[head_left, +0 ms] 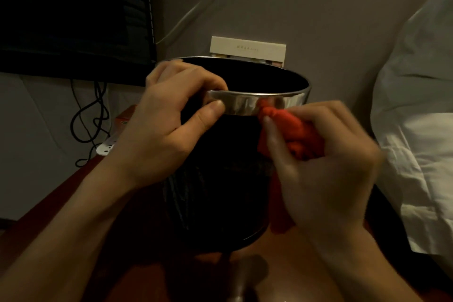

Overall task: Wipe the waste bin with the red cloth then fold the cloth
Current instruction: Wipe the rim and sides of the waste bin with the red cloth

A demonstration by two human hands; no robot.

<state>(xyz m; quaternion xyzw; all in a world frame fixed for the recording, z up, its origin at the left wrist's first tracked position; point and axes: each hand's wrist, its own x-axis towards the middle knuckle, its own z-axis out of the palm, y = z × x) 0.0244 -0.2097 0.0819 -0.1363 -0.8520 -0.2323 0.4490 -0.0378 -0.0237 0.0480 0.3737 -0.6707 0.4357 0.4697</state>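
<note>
The round black waste bin [220, 191] looks matt on its dark body, with a glossy, mirror-bright metal band [247, 104] at the rim. The bunched red cloth [294, 135] looks soft and matt. The reddish-brown tabletop [61, 203] seems smooth polished wood.

Left hand [169, 127] gripping the waste bin [225, 179] rim, right hand [326, 167] with bunched red cloth [294, 135] against it.

Two bare forearms and hands [159, 130], no sleeves, rings or watch in view.
</note>
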